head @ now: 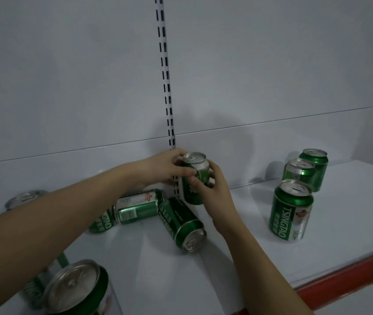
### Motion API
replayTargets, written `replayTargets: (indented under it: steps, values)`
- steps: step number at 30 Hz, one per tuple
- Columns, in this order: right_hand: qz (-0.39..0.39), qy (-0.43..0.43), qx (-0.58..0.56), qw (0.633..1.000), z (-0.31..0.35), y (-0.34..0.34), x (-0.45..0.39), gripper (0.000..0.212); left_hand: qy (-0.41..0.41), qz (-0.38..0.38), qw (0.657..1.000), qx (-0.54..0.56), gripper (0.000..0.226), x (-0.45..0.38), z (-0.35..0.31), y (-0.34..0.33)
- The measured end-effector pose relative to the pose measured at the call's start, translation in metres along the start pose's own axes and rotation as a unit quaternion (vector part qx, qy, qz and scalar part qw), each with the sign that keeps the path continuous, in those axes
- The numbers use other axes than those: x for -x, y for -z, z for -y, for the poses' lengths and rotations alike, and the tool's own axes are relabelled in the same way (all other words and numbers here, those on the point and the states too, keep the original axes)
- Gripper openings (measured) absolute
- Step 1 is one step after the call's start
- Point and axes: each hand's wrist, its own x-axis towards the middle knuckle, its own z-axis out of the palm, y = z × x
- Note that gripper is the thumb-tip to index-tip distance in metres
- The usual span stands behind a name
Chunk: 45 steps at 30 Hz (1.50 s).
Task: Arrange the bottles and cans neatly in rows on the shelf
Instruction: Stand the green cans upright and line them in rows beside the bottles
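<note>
Both hands hold one green can (195,178) upright and slightly tilted, lifted clear of the shelf (340,214) near its back edge, in front of the slotted upright (166,87) of the back panel. The left hand (165,165) comes in from the left, its fingers curled round the can's upper part, the thumb across the front just below the silver lid. The right hand (215,189) reaches up from the front edge and grips the can's lower right side, fingers wrapped round the body.

Directly below the held can, two green cans lie on their sides, touching each other. One lying can (182,223) points its lid toward the front edge; the other lying can (139,206) lies roughly parallel to the back edge, just left of it. A further can (102,222) sits partly hidden behind the left forearm, and how it stands cannot be told. Farther left, near the back edge, the silver top of another can (25,197) shows above the forearm.

Toward the right end of the shelf three cans stand upright, forming a short row from front to back: the nearest standing can (291,211) a little apart from the middle standing can (299,170), which overlaps the rear standing can (315,165) close to the back panel.

At the front left corner a large close can (78,289) stands nearest the camera, its lid facing up. A red strip (349,278) runs along the shelf's front edge on the right.
</note>
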Motion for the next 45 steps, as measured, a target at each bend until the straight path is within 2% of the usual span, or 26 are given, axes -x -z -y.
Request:
replayTargets:
  steps: [5, 10, 14, 18, 21, 25, 30, 33, 38, 45]
  values:
    - [0.019, 0.06, -0.013, 0.998, 0.021, -0.011, 0.005, 0.05, -0.028, -0.057, 0.997, 0.035, 0.042, 0.032, -0.032, 0.002]
    - [0.105, 0.087, 0.034, 0.99, 0.045, -0.021, 0.016, 0.061, -0.037, -0.163, 0.984, 0.063, 0.035, 0.075, -0.04, 0.013]
    - [0.16, 0.124, 0.07, 0.977, 0.068, -0.046, 0.022, 0.06, -0.036, -0.219, 0.973, 0.068, 0.039, 0.115, -0.045, 0.031]
    - [0.166, 0.154, 0.062, 0.972, 0.096, -0.087, 0.038, 0.057, -0.046, -0.253, 0.965, 0.049, 0.042, 0.162, -0.051, 0.053]
    - [0.17, 0.168, 0.046, 0.97, 0.114, -0.122, 0.059, 0.055, -0.033, -0.243, 0.969, 0.038, 0.042, 0.205, -0.051, 0.068]
    - [0.198, 0.169, 0.022, 0.965, 0.126, -0.175, 0.099, 0.052, -0.034, -0.224, 0.97, 0.088, 0.042, 0.269, -0.032, 0.087]
    - [0.265, 0.15, 0.022, 0.952, 0.128, -0.253, 0.151, 0.052, -0.051, -0.277, 0.949, 0.145, 0.041, 0.354, 0.017, 0.117]
    - [0.275, 0.125, 0.023, 0.953, 0.132, -0.306, 0.178, 0.044, -0.052, -0.301, 0.94, 0.149, 0.048, 0.409, 0.046, 0.14]
    - [0.287, 0.1, 0.07, 0.95, 0.154, -0.389, 0.205, 0.033, -0.046, -0.334, 0.931, 0.139, 0.052, 0.49, 0.078, 0.18]
    - [0.352, 0.151, 0.153, 0.911, 0.181, -0.472, 0.206, 0.035, -0.029, -0.354, 0.924, 0.141, 0.048, 0.546, 0.116, 0.222]
